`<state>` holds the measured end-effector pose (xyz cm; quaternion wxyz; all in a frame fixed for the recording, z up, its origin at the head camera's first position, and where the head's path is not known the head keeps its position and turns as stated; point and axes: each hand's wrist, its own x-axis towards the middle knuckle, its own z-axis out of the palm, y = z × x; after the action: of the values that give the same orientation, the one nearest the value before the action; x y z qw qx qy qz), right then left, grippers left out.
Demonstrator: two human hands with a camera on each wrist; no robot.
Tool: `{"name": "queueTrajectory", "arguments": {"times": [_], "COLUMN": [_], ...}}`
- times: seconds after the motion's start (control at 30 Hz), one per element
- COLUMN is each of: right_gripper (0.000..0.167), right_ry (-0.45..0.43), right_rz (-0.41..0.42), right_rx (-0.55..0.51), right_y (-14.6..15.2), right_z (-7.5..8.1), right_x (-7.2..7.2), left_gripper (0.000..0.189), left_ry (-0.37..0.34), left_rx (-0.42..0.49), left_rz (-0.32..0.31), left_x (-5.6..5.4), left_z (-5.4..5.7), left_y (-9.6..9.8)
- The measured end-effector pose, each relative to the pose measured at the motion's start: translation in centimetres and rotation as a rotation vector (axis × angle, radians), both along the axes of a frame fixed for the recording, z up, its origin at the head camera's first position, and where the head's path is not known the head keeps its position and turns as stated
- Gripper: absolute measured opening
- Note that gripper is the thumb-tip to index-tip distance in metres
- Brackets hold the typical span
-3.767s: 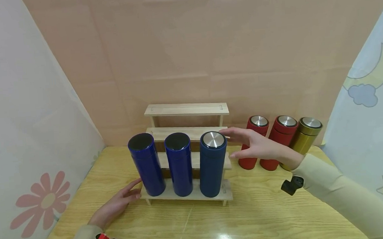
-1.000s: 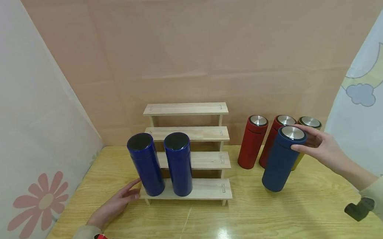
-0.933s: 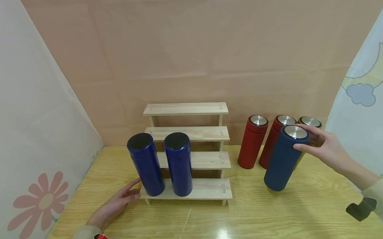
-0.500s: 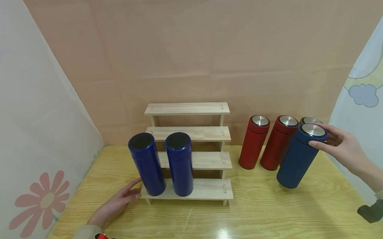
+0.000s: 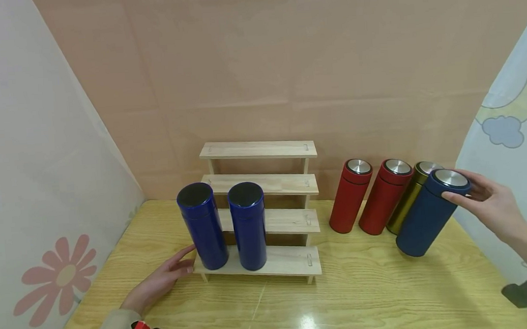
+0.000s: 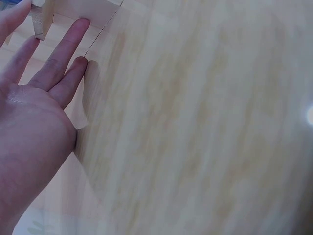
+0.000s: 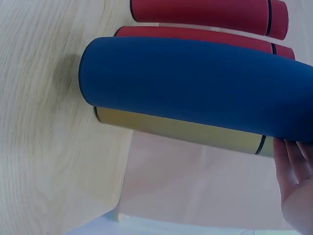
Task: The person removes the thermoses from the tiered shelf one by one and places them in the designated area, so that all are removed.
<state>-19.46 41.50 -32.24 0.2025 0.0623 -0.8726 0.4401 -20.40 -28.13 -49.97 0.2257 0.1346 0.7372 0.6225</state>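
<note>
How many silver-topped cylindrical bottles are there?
4: a red bottle right of the stepped wooden rack, another red bottle beside it, then a partly hidden gold bottle; a navy bottle in the right hand.

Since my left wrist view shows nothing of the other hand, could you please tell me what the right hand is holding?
Observer: The right hand holds a dark blue bottle near its top.
Operator: Thank you; is anything close behind that bottle?
Observer: Yes, a gold bottle, partly hidden by it in the head view.
Operator: And how many bottles are on the wooden stand, please?
Observer: Two glossy blue bottles, both upright on the lowest step.
</note>
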Motion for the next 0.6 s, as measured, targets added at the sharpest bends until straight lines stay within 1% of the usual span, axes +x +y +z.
{"name": "queueTrajectory", "arguments": {"times": [0.13,0.27,0.37,0.5,0.6], "right_gripper": [0.062,0.062,0.063,0.064,0.064], "right_ry": [-0.004,-0.021,-0.036,-0.049,-0.05], "right_rz": [-0.033,-0.048,-0.073,-0.107,-0.112], "right_rx": [0.01,0.007,0.011,0.036,0.051], "right_y": [0.8,1.7,2.2,2.5,2.4], "right_z": [-0.5,-1.1,-1.6,-2.2,-2.6], "right_x": [-0.1,-0.2,-0.2,-0.1,0.0], "left_gripper": [0.069,0.069,0.069,0.068,0.068], "left_ry": [-0.005,0.005,0.006,0.0,-0.003], "left_rx": [-0.009,-0.018,-0.013,-0.005,-0.002], "left_rz": [0.012,0.007,0.002,0.002,0.003], "left_x": [0.1,0.0,0.0,0.0,0.0], "left_z": [0.2,0.2,0.1,0.1,0.1], "left_y": [0.1,0.1,0.0,0.0,0.0]}}
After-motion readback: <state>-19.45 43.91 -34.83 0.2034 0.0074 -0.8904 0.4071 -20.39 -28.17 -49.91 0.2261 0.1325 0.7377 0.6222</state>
